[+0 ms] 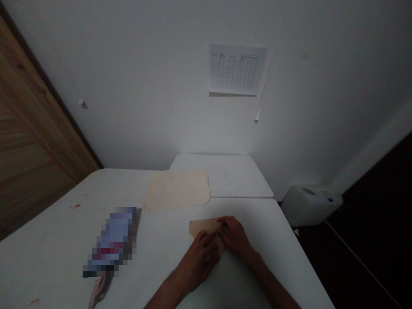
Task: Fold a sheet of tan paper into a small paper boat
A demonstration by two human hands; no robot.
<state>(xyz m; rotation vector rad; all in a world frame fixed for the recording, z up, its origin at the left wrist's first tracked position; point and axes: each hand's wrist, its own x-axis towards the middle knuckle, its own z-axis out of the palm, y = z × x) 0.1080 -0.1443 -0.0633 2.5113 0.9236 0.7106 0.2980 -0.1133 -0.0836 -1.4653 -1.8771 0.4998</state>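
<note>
A small piece of folded tan paper (206, 224) lies on the white table (154, 257), partly covered by both hands. My left hand (204, 253) is on its near left side, with fingers curled and pressed against it. On the right edge, my right hand (234, 235) pinches the same paper between thumb and bent fingers. The two hands almost touch at the fingertips. Just beyond them, to the left, is a flat stack of cream-coloured sheets (178, 189) with slightly notched right edges.
To the left lies a pixelated bluish object (114, 240) with a pinkish strap (99, 289). A second white tabletop (222, 171) adjoins at the back, against the wall. A printed table sheet (236, 71) hangs there. A white plastic container (310, 205) stands on the floor at right.
</note>
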